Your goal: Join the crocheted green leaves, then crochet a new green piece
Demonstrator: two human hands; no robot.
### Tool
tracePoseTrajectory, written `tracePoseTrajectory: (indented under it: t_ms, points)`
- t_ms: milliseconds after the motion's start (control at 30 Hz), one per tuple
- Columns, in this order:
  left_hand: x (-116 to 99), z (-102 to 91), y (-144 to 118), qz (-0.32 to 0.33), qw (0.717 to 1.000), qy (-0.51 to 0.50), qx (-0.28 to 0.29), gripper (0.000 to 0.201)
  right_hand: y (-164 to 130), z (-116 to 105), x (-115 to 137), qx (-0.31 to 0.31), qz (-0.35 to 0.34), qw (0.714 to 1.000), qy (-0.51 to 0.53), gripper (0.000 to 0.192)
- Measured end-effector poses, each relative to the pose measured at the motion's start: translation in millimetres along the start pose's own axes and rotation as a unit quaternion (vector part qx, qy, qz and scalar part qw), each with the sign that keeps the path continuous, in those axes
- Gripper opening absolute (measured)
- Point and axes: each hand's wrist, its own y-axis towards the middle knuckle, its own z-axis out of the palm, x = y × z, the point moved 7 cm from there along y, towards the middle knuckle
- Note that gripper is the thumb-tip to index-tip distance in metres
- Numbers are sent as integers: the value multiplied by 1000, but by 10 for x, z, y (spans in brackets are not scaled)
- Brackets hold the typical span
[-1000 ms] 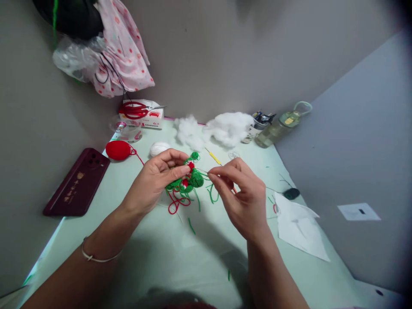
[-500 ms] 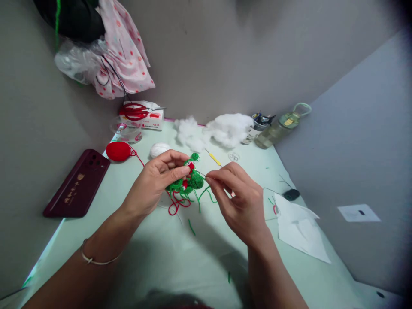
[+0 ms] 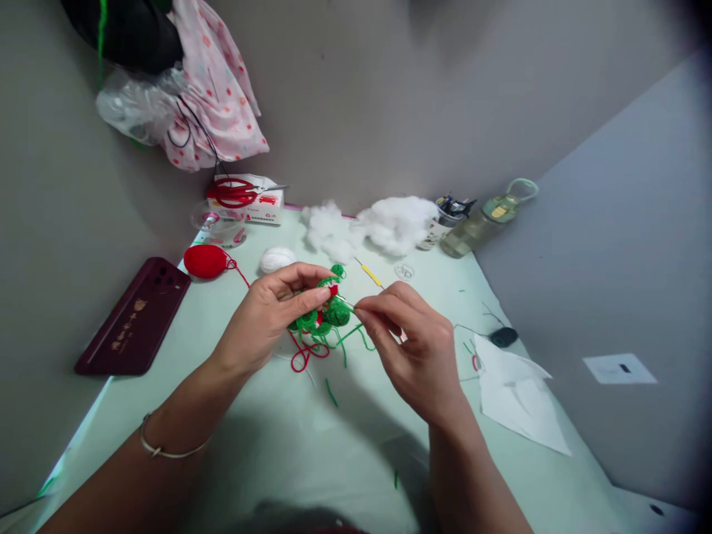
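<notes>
My left hand (image 3: 261, 315) is closed around a small green and red crochet piece (image 3: 337, 313), pinching it between thumb and fingers. Parts of the piece are hidden behind those fingers. In a pinch, my right hand (image 3: 414, 345) holds a thin metal needle (image 3: 345, 300) that points left into the piece. Green yarn ends hang below the work. Loops of red yarn (image 3: 303, 360) lie under it on the table. Just beyond the hands lies a yellow-handled crochet hook (image 3: 370, 274).
At the left are a red yarn ball (image 3: 205, 262), a white yarn ball (image 3: 277, 259) and a dark red phone (image 3: 133, 319). Red scissors (image 3: 233, 193) rest on a box. White stuffing (image 3: 394, 222), a pen cup (image 3: 439, 226) and a bottle (image 3: 478, 222) stand behind. White paper (image 3: 520, 393) lies right.
The crochet piece has tilted slightly in my left fingers, and the needle sits a little differently against it. Both hands stay in nearly the same place.
</notes>
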Motion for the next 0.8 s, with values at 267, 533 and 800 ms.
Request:
tracePoseTrajectory:
  t_ms: [267,533,800]
  points:
    - [0,-9,-16,15,999,38,-3,18,-17,31,-13,20,25,999,2,13]
    - [46,95,-48,15,1000,17,11,24,2,153,-227,26,118,976,179,12]
    - [65,125,-82,28,999,26,3,12,6,282,-439,22,214,926,309,8]
